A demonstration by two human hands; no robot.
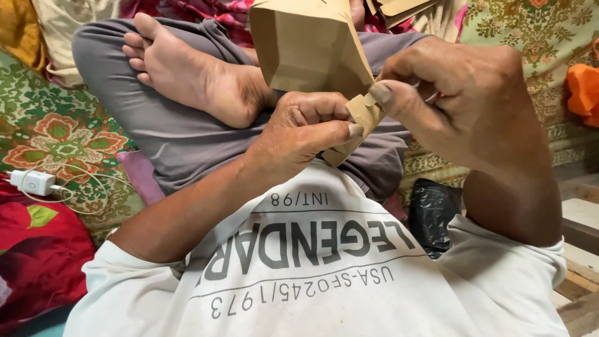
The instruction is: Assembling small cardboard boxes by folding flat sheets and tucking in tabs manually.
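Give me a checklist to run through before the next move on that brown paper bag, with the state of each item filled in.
1. Left hand pinches the folded end of the brown paper bag: ok.
2. Right hand thumb presses the same fold: ok.
3. Bag body free, standing up above the lap: ok.
4. Fold square and even: cannot tell, fingers cover much of it.
5. Glue or tape on the flap: cannot tell.
6. More brown paper pieces lie beyond the bag, near the top edge: ok.
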